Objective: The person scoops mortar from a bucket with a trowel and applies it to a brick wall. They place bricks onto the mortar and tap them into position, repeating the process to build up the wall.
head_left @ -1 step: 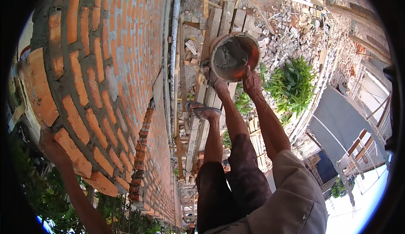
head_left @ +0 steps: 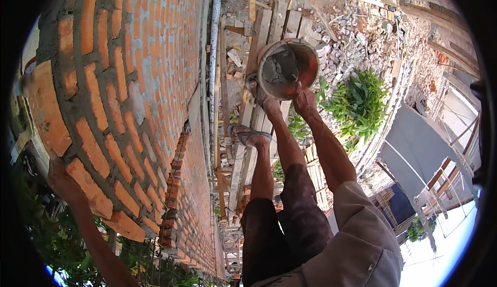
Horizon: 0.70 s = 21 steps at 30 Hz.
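My right hand (head_left: 305, 102) is closed at the near rim of a round bucket (head_left: 309, 61). It seems to grip a trowel whose grey, mortar-coated blade (head_left: 290, 67) lies inside; the handle is mostly hidden by my fingers. Wet grey mortar (head_left: 274, 71) fills the bucket's left side. At the far left, my left hand (head_left: 66, 181) rests against the outer edge of the brick wall (head_left: 116, 100), between a large end brick (head_left: 47, 108) and the brick below it (head_left: 89, 187). Its fingers are largely hidden behind the bricks.
My sandalled feet (head_left: 252, 135) stand on wooden planks (head_left: 248, 157) beside the bucket. A pale pipe (head_left: 215, 43) runs along the wall. Green leafy plants (head_left: 360, 98) and broken rubble (head_left: 357, 38) lie to the right, with a grey panel (head_left: 419, 137) beyond.
My right hand has shifted slightly left along the bucket rim, and the trowel blade has moved left with it. The left hand stays in nearly the same place.
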Each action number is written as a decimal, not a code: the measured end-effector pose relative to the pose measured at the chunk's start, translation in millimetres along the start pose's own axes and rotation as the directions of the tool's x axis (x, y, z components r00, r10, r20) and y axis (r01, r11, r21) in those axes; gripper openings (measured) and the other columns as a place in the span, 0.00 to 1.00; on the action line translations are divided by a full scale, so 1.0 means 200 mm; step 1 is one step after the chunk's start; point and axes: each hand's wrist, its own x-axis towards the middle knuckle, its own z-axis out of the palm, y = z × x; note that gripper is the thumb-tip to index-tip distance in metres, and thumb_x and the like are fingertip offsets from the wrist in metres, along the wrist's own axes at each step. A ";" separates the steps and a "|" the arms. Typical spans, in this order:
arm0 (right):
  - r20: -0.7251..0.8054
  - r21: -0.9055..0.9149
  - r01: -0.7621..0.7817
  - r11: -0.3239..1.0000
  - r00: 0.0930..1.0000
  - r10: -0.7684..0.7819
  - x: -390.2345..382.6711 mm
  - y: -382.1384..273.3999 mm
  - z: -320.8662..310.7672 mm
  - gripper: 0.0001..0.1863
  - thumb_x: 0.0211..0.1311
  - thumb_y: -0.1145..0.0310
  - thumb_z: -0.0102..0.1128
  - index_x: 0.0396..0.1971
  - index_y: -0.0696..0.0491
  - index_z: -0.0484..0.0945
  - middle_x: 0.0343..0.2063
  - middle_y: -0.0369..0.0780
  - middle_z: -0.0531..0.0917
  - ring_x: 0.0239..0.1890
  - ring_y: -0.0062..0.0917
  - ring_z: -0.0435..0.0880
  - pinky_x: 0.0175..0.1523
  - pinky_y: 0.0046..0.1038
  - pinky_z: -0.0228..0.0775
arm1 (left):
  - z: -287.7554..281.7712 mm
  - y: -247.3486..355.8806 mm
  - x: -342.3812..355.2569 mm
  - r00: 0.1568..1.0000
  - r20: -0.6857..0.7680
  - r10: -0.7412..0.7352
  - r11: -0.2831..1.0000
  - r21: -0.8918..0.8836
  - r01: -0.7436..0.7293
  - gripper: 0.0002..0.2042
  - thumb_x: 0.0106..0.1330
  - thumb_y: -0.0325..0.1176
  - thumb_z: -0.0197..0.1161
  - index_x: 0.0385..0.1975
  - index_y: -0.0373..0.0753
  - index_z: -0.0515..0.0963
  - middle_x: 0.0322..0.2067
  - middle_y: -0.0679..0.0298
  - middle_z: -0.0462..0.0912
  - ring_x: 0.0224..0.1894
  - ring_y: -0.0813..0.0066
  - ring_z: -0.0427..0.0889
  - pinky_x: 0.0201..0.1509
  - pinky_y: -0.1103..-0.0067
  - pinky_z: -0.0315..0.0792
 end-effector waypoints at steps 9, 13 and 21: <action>0.088 0.189 0.044 0.981 0.994 -0.061 0.15 -0.06 0.18 0.18 0.66 0.58 0.47 0.43 0.57 0.76 0.30 0.54 0.83 0.38 0.50 0.83 0.43 0.46 0.74 | -0.01 0.00 0.00 0.999 -0.019 -0.042 0.996 0.084 0.043 0.19 0.73 0.38 0.53 0.50 0.24 0.76 0.43 0.55 0.81 0.43 0.70 0.77 0.51 0.72 0.70; -0.007 0.136 0.220 0.966 0.975 -0.221 0.18 -0.02 0.22 0.13 0.66 0.61 0.49 0.36 0.55 0.78 0.27 0.51 0.83 0.33 0.45 0.83 0.36 0.41 0.73 | -0.01 -0.01 0.02 0.998 -0.060 -0.013 0.999 0.047 0.016 0.19 0.74 0.38 0.52 0.49 0.24 0.76 0.42 0.55 0.81 0.42 0.70 0.77 0.50 0.71 0.70; 0.076 0.743 -0.007 0.670 0.994 -0.074 0.10 -0.01 0.15 0.15 0.67 0.60 0.56 0.27 0.57 0.76 0.16 0.36 0.74 0.20 0.18 0.72 0.25 0.30 0.64 | 0.06 0.08 -0.04 1.000 -0.015 0.007 0.996 0.091 -0.005 0.17 0.73 0.36 0.53 0.47 0.24 0.77 0.43 0.54 0.81 0.39 0.70 0.77 0.47 0.70 0.72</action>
